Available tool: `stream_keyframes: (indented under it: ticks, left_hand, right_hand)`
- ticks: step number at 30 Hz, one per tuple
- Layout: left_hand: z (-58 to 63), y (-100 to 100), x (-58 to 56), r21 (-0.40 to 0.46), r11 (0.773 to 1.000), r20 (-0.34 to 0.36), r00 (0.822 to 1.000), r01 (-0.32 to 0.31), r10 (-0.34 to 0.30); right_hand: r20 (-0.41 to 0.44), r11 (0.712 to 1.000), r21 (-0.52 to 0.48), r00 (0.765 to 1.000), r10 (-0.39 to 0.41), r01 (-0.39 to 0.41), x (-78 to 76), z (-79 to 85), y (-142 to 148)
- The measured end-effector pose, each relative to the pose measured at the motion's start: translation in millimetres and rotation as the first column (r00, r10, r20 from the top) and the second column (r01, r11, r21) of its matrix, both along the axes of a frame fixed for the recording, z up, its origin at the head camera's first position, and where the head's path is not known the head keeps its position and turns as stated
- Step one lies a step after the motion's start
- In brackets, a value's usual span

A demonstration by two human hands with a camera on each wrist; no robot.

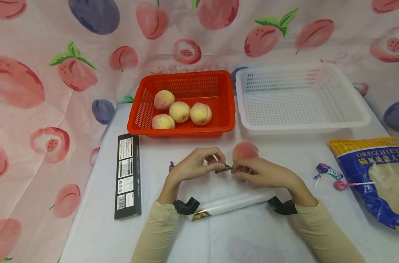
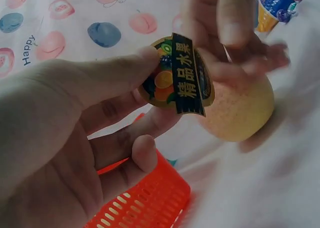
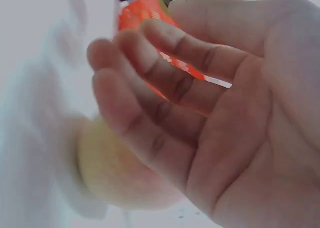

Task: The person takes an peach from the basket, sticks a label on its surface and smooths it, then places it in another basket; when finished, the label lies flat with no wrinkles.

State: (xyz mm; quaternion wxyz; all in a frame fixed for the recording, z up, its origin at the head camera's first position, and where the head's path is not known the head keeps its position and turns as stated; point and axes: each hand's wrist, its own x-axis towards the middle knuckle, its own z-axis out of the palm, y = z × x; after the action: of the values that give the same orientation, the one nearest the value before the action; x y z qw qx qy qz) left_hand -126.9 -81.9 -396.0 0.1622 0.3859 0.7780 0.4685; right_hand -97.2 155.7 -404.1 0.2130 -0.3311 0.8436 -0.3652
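Observation:
A dark fruit-label sticker [image 2: 182,82] with gold lettering and printed fruit is pinched between the thumb and fingers of my left hand [image 1: 199,162]. My right hand [image 1: 263,171] is close to the sticker's right edge, its fingers loosely bent. In the right wrist view, the thumb [image 3: 215,22] overlaps the sticker and stands apart from the fingertips. A peach [image 1: 245,151] lies on the white table just beyond both hands, partly covered by the right one. Below my hands, a white roll [image 1: 235,204] with a colourful printed end lies across the table.
A red basket [image 1: 183,134] holds several peaches, with a white basket [image 1: 304,128] beside it. At left lies a long black box [image 1: 127,177]. At right are a blue-and-yellow pasta bag [image 1: 367,175] and lollipops [image 1: 340,185]. Another purple-wrapped candy [image 1: 171,166] is near my left hand.

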Motion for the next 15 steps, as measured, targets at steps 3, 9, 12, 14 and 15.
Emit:
stream_keyframes:
  ticks: [3, 9, 12, 14, 15]
  left_hand:
    - [-2.7, 2, -0.6, 0.021, 1.0, -0.003, 1.0, 0.0, 0.0]
    - [-6.5, 10, 1.1, 0.046, 0.999, -0.045, 0.999, -0.027, 0.03]
    - [-7.0, 15, 2.1, 0.061, 0.996, -0.073, 0.995, -0.06, 0.064]
    - [-2.6, 18, 4.4, 0.07, 0.993, -0.073, 0.992, -0.097, 0.102]
    - [1.4, 20, 6.2, 0.071, 0.991, -0.06, 0.991, -0.117, 0.121]
  right_hand:
    - [-0.036, 0.999, -0.019, 0.999, -0.028, 0.028, -1.3, 5.2, 4]
    - [-0.118, 0.998, -0.041, 0.992, -0.043, 0.038, -0.4, 11.6, 4]
    - [-0.155, 0.997, -0.04, 0.986, -0.064, 0.059, -0.3, 12.6, 3]
    - [-0.165, 0.996, -0.043, 0.982, -0.087, 0.081, -0.9, 12.4, 4]
    - [-0.165, 0.995, -0.047, 0.981, -0.099, 0.093, -1.3, 11.7, 5]
